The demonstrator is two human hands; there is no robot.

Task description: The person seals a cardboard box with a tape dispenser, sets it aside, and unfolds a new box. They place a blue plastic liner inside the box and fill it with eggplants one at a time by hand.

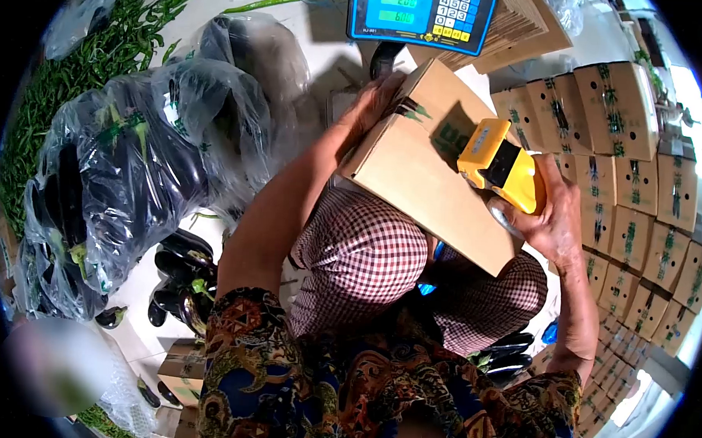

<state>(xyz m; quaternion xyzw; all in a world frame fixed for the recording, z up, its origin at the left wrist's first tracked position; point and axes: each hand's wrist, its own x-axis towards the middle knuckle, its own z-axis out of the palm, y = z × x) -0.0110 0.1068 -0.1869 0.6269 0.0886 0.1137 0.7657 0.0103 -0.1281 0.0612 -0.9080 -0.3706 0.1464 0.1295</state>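
A closed cardboard box [416, 155] rests tilted across my knees, with dark green print on its upper face. My left hand [372, 102] grips the box at its far left edge, the fingertips partly hidden. Wrapped round a yellow handheld tool with a black middle [529, 188] is my right hand [556, 216]; the tool lies over the right part of the box, close to its surface. Just beyond the box stands a blue weighing scale display [422, 15] with lit digits and a keypad.
Clear plastic bags of eggplants [146, 163] fill the left side, with loose eggplants [183, 266] beside them. Green chilli peppers [67, 89] lie heaped at the far left. Stacked cartons [603, 187] line the right, and flattened cardboard [524, 27] leans behind the scale.
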